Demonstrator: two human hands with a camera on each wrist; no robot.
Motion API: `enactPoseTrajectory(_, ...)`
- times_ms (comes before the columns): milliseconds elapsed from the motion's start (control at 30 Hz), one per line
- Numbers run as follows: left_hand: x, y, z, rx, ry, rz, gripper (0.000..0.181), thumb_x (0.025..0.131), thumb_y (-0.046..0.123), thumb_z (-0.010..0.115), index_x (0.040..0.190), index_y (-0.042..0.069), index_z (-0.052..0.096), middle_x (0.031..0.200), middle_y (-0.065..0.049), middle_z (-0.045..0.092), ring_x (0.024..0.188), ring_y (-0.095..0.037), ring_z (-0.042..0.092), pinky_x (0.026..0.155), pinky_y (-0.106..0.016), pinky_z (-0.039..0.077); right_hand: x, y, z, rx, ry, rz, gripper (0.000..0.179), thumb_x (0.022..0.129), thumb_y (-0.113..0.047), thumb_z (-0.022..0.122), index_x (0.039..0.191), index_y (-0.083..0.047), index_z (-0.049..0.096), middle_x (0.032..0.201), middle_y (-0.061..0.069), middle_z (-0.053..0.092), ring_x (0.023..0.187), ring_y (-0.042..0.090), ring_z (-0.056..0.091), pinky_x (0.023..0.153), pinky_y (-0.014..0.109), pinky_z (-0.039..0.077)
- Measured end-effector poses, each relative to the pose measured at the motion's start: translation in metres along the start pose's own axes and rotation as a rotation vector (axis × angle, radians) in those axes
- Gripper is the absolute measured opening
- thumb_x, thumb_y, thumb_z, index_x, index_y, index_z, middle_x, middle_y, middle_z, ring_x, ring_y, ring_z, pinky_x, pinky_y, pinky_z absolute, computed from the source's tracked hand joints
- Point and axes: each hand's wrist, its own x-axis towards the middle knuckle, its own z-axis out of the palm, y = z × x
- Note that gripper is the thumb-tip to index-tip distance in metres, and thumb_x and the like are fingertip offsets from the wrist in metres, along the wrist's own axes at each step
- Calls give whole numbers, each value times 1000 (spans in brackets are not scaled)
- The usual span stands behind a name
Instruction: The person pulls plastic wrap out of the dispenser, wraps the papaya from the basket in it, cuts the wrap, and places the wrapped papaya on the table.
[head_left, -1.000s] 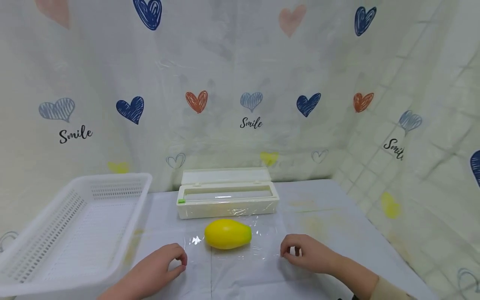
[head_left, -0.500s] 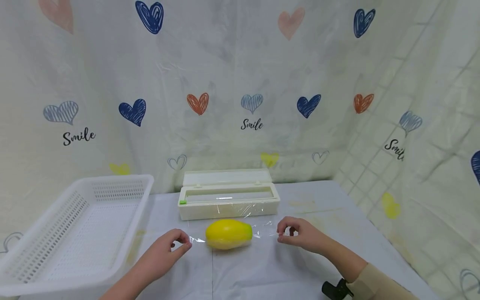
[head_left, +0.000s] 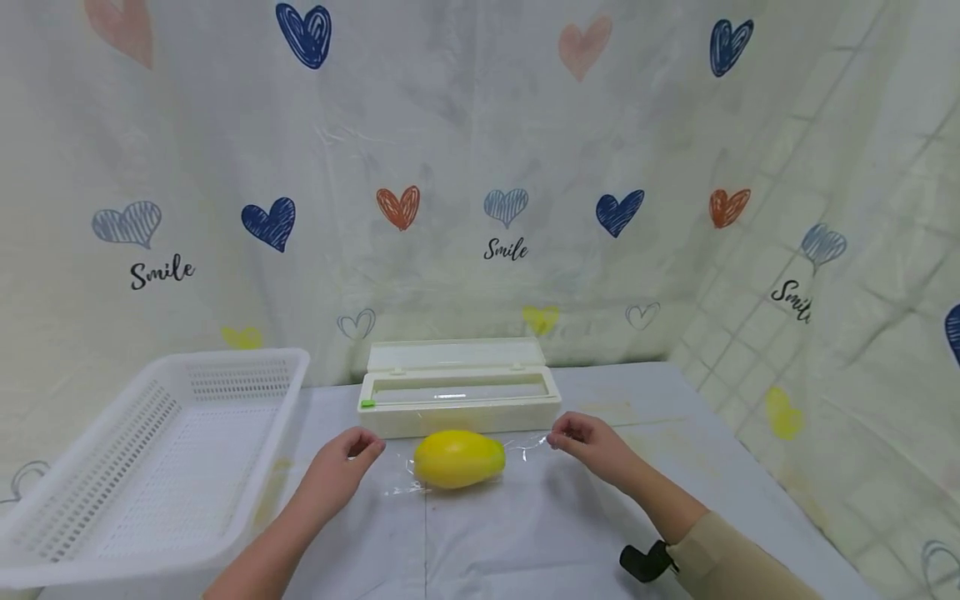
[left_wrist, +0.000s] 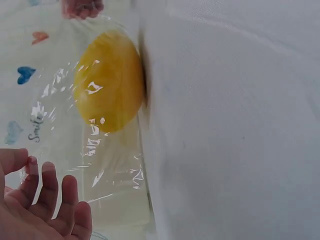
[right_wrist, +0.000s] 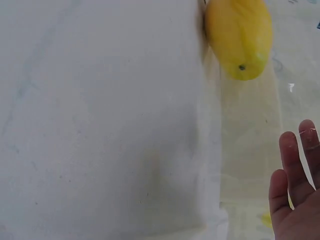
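A yellow papaya (head_left: 457, 460) with a greenish right end lies on its side on the white-covered table. Clear cling film (left_wrist: 100, 170) spreads across it, between it and the left wrist camera. My left hand (head_left: 336, 473) is left of the papaya, pinching the film between thumb and forefinger, the other fingers loosely bent. To the right of the fruit, my right hand (head_left: 596, 450) pinches the film's other side; its thumb is out of the right wrist view. Just behind the papaya stands a white cling film dispenser (head_left: 461, 419), its lid (head_left: 457, 354) raised.
A large white perforated basket (head_left: 295, 392) stands at the left of the table. Behind and to the right hangs a pale curtain (head_left: 435, 283) printed with hearts. A black strap-like device (head_left: 645, 562) sits at my right wrist.
Both hands have moved from the front of the table up and back towards the dispenser, and slightly closer together, drawing the film's near edge with them. The papaya stays in place.
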Motion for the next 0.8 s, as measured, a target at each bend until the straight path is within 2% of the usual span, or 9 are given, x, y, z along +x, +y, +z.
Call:
enactPoseTrajectory(133,11,-4,7,-52,14,-29,20,99,28,62,106,10,66,98,-5,67,92,-21,59,80,-36,48,8,8,1,56,-6,33,16,100,-16,59,100,-1,64,91,12,66,92,36,60,81,41,51)
enactPoseTrajectory(233,19,-6,12,-91,12,-43,20,99,25,61,106,7,66,98,-9,68,90,-20,61,78,-34,48,14,11,2,56,9,42,15,102,-15,57,101,-1,63,91,16,67,88,29,61,79,41,51)
enactPoseTrajectory(367,28,-6,17,-117,7,-88,23,100,27,60,107,6,66,98,-10,68,87,-17,63,81,-36,49,22,13,4,40,50,82,21,101,-21,58,103,-1,63,91,17,67,83,21,61,77,42,50)
enactPoseTrajectory(567,38,-8,23,-120,-6,-123,26,100,27,60,107,3,64,95,-7,68,83,-17,63,80,-37,50,33,18,10,25,114,185,20,99,-24,63,101,-5,66,85,9,66,77,18,61,72,38,50)
enactPoseTrajectory(700,43,-10,26,-101,-13,-140,23,99,25,61,102,2,65,88,-5,66,79,-17,62,72,-32,49,37,19,15,-3,135,229,18,98,-22,64,100,-5,67,80,5,63,73,19,60,68,35,49)
enactPoseTrajectory(800,46,-12,27,-62,-28,-160,21,98,25,63,95,3,65,83,-5,63,75,-18,59,67,-30,46,38,22,20,-69,133,260,17,96,-23,67,96,-6,67,76,5,62,68,19,59,63,32,49)
